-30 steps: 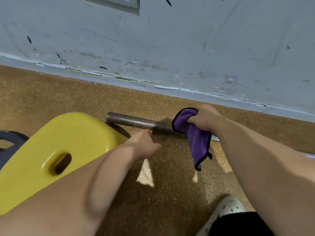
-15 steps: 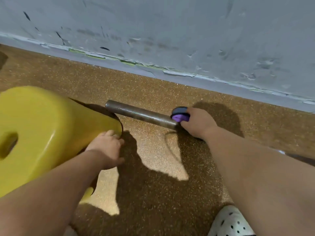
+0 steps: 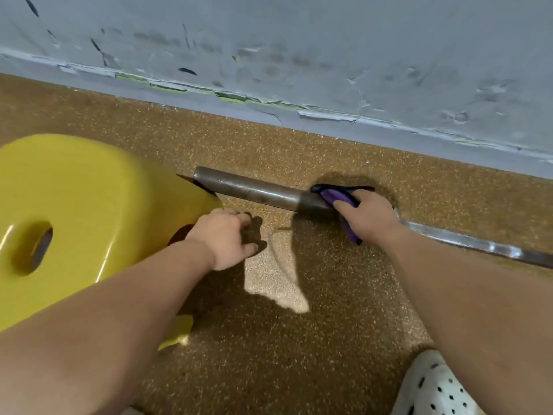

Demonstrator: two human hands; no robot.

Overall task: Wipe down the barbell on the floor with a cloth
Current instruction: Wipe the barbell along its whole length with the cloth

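The right hand (image 3: 369, 218) has its grip clenched round a purple cloth (image 3: 336, 198), wrapping it over the barbell (image 3: 257, 191) just where the thick sleeve steps down to the thin shaft. The bar lies on the floor (image 3: 329, 339), running out to both sides of that grip. The left hand (image 3: 226, 239) sits on the sleeve side of the grip and nearer the person than the bar, fingers loosely curled by the edge of a yellow stool (image 3: 89, 205). Whether it holds the stool's rim I cannot tell. The likeliest trouble, as I judge it, is that nothing pins the round bar, so a hard stroke could roll it away from the grip instead of cleaning it. The cloth is bunched, with a tail hanging on the near side, so it may catch at the step or wipe only the top. The sleeve's end furthest from the grip sits close against the stool, which could cut a full stroke short.
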